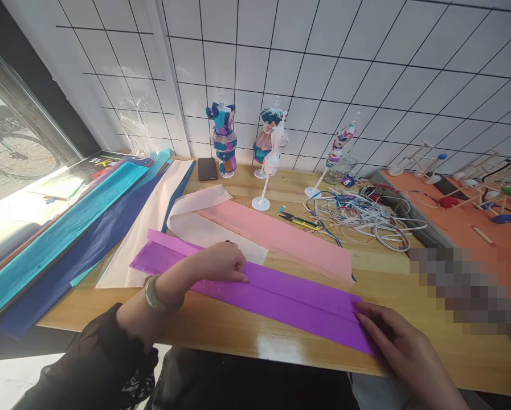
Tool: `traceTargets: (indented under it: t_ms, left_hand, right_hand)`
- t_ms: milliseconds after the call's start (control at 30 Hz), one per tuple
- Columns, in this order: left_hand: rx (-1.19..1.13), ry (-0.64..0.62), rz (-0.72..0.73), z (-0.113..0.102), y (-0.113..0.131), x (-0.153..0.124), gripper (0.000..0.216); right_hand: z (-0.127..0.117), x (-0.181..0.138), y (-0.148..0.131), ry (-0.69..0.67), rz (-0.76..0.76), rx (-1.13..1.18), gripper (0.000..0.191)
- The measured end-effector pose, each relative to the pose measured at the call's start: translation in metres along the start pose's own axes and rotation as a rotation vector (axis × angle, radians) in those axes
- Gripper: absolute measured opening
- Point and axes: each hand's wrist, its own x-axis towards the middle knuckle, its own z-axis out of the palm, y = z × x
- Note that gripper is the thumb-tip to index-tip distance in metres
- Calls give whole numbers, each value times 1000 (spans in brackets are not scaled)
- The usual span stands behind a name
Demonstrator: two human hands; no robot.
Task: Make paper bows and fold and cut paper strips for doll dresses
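Note:
A long strip of purple paper [289, 296], with a lengthwise fold line, lies across the front of the wooden table. My left hand [225, 262] rests on its upper part, fingers curled into a loose fist against the paper; nothing shows inside it. At the strip's right end, my right hand [396, 336] pinches the edge between thumb and fingers. Just behind lies a pink paper strip [281, 230], beside a curled pale sheet [221, 228]. A yellow-handled cutting tool [302, 221] sits farther back.
Teal paper [71, 228] and dark blue paper [93, 259] are stacked at left. Small dress forms, including a white one [276, 151], stand near the tiled wall by a dark phone [208, 169]. Tangled strips [366, 213] lie at right, beside an orange surface [447, 228] with wooden models.

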Motion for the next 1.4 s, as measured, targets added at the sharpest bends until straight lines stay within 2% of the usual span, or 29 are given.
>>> traceTargets:
  t_ms: [467,567,700,833,900,1000,1133,1267,1400]
  left_hand:
    - [26,-22,-42,0,-1,0,38]
    - [70,34,-74,-2,0,0,40]
    - [102,84,-88,-2,-1,-1,57]
    - [100,36,-95,-2,-2,-2,50]
    - [119,14,-82,-1,-3,-2,48]
    - [132,11,-60,-2,-5,-2,50]
    - [142,80,-86,-9,-12,-4,51]
    - [168,200,-180,-22,-26,-6,52]
    - [263,348,-239,-21,-44,-2,51]
  right_hand:
    - [-5,7,1,-57,19,-30,38]
    - [-11,17,-1,-84,-14,-58,41]
    - [-19,30,-4,-251,14,18,43]
    - [-23,40,-8,-464,77,29,29]
    - [-25,42,-10,-510,62,-19,28]
    - [-28,46,-16,-466,49,-61,28]
    - [-36,58,-26,-401,53,-47,30]
    - [-38,93,-28,-314,-10,43,31]
    - [-24,138,-23,-293,-40,133,42]
